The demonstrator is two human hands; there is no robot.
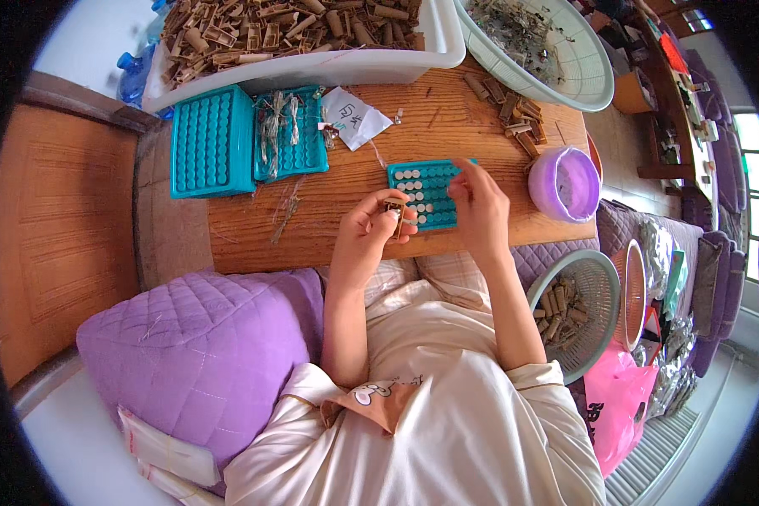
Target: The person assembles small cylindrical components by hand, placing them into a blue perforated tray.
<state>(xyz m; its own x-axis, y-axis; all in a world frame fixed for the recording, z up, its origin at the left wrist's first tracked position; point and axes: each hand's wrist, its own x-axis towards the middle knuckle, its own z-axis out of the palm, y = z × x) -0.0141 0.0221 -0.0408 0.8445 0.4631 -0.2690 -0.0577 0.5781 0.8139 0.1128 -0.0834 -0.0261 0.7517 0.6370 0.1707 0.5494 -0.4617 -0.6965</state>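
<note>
My left hand (358,240) is closed around a small brown plastic housing (394,205), held upright over the near edge of the table. Something pale shows inside it by my thumb. To the right, my right hand (483,212) hovers above the right side of a shallow teal tray (437,221). Its fingers are bent and drawn together; what they hold, if anything, is too small to make out. Round white pieces (408,175) fill part of the tray's left side, while teal round cells show across the rest.
A white tub (447,55) of brown housings stands at the back. Stacked teal trays (212,143) and wire bundles (271,126) lie left. Loose housings (514,110), a purple bowl (541,187) and a pale green basket (594,80) are right. A grey basket (594,363) sits beside me.
</note>
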